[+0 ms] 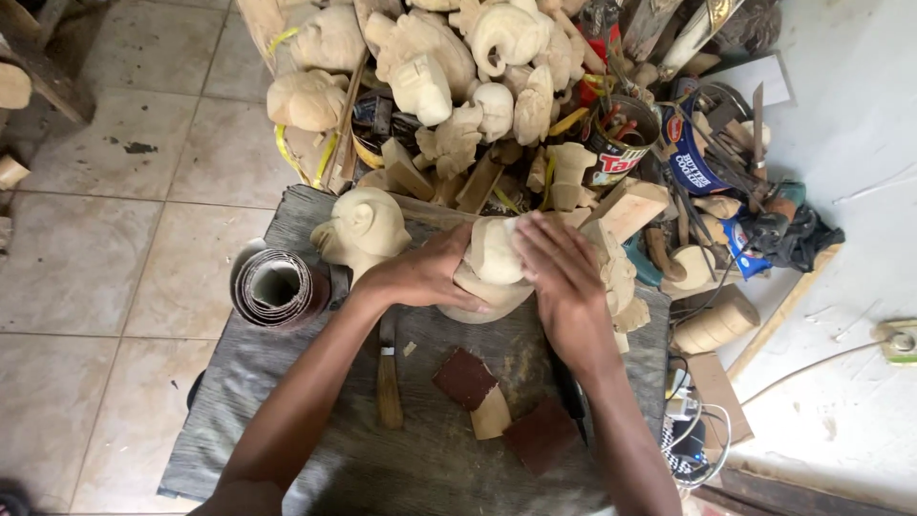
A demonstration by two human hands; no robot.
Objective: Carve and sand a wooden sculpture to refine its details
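A: What are the largest elements?

B: The grey worktop (pixel 287 420), and behind it a heap of pale unfinished wood carvings (pixel 430 67) mixed with tins and tools.

A: And at centre?

B: A pale wooden carving (pixel 492 263) standing at the worktop's far edge, held between both hands. The left hand (pixel 425 272) grips its left side, fingers curled around the wood. The right hand (pixel 564 272) lies over its top and right side, fingers pressed together and flat on the surface.

A: Smaller items?

B: A carved head (pixel 363 229) just left of the left hand; a sandpaper roll (pixel 277 287) at the worktop's left edge; a wooden-handled knife (pixel 388 373) under the left forearm; dark red sandpaper pieces (pixel 465 377) between the forearms.
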